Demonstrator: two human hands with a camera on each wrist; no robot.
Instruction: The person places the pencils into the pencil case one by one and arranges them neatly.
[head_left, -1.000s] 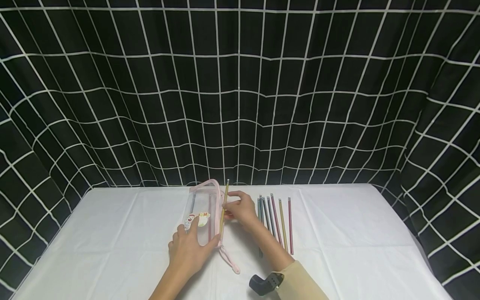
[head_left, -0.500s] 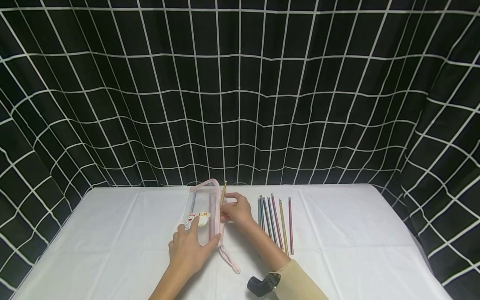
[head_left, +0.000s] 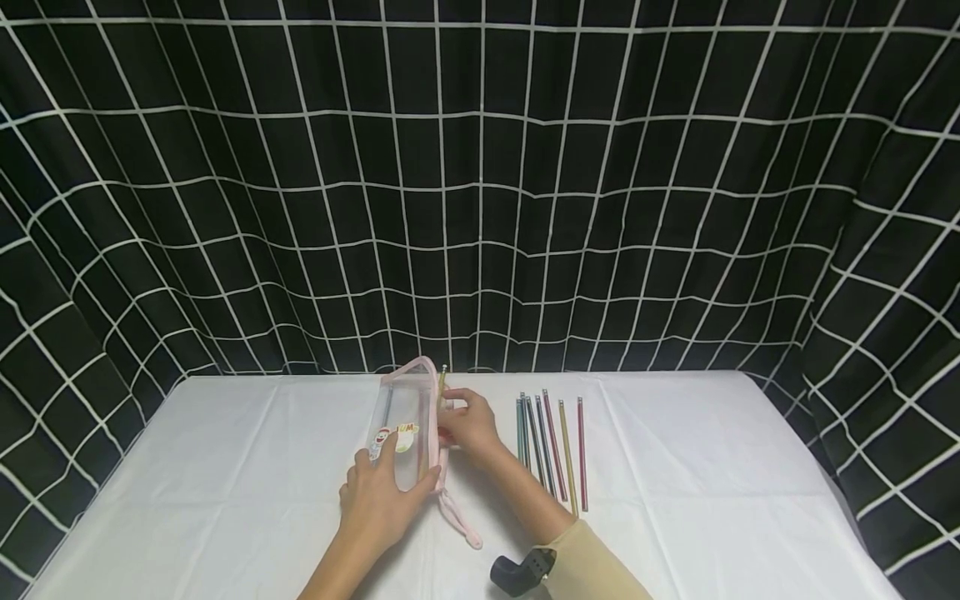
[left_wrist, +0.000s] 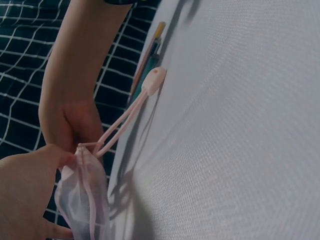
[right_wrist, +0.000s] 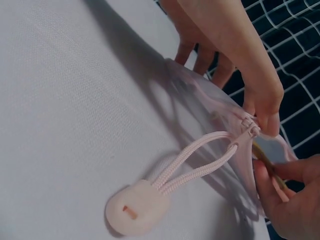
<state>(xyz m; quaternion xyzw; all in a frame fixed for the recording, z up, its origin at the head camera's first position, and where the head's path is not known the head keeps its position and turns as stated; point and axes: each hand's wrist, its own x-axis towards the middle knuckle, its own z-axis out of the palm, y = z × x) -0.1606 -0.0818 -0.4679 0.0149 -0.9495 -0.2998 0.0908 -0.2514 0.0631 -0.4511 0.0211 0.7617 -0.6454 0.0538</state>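
Note:
A see-through pencil case [head_left: 411, 398] with pink edging and a cartoon sticker lies left of the table's middle. My left hand [head_left: 377, 497] grips it from the near left side, thumb by the zip end and fingers across the front. At its right-hand opening, my right hand [head_left: 470, 427] pinches a gold pencil [right_wrist: 272, 169]. The pencil's lower part is inside the case; its eraser end sticks out at the far end. Through the clear wall, other pencils show inside. A pink cord pull [right_wrist: 137, 207] hangs from the zip at the near end.
Several pencils [head_left: 550, 446] in teal, dark blue, dark red and gold lie side by side to the right of my right forearm. A white cloth [head_left: 712, 500] covers the table. Behind it hangs a black curtain [head_left: 502, 208] with a white grid.
My right hand has shifted slightly left and tilted the gold pencil into the case opening, so less of it shows. The left hand and the case have stayed nearly still.

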